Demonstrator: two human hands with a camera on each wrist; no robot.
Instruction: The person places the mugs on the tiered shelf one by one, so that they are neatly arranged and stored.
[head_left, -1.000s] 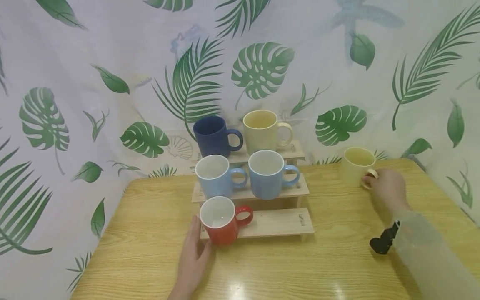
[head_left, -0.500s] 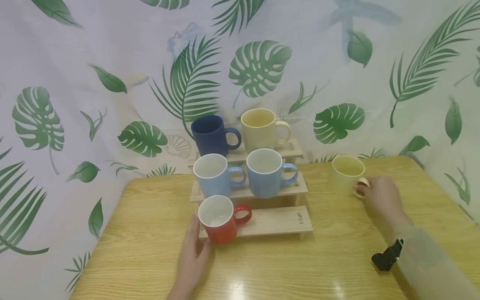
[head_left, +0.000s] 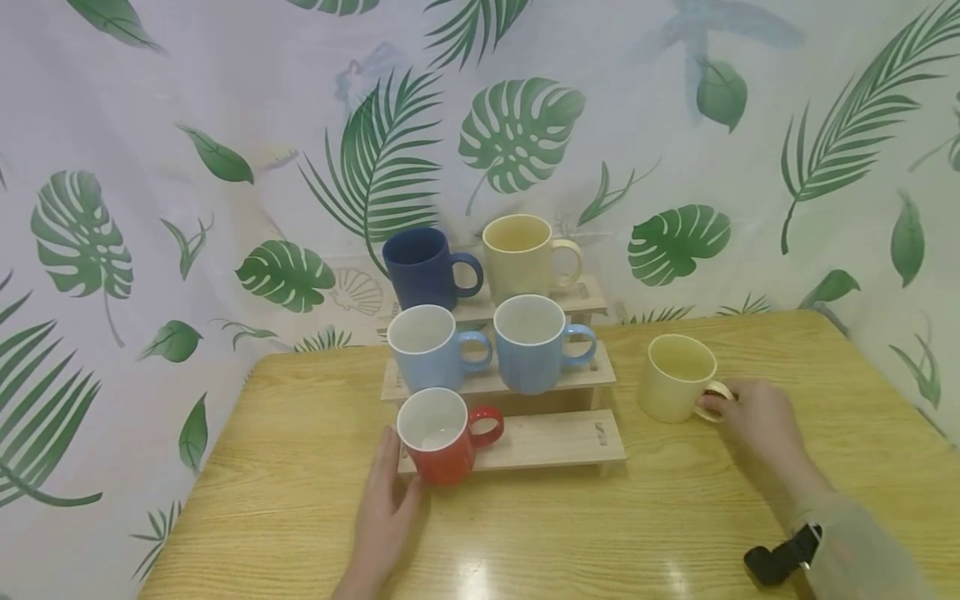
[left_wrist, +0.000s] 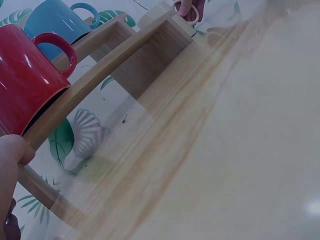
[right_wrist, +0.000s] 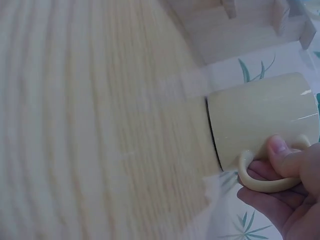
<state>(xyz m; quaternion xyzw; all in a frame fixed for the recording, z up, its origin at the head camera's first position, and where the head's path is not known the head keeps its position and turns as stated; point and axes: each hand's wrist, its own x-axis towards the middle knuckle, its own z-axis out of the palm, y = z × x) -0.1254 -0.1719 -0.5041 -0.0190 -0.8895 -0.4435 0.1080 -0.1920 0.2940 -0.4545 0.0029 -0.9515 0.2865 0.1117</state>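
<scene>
Already five mugs stood on the stepped wooden rack [head_left: 551, 440]: a navy mug [head_left: 422, 268] and a cream mug [head_left: 521, 257] on the top step, two light blue mugs [head_left: 480, 346] on the middle one, and a red mug [head_left: 438, 435] at the left end of the lowest. By my reading one place was left, the bare right half of that lowest step. The pale yellow mug [head_left: 675, 379] sat on the worktop [head_left: 675, 517] just right of the rack, apart from it, with the right hand [head_left: 753, 412] pinching its handle between thumb and fingers. The left hand [head_left: 382, 517], fingers straight, rested against the red mug's side. Open worktop lay between the yellow mug and the empty spot; the step's right end and post stood nearest its path, and the far right edge was well away.
</scene>
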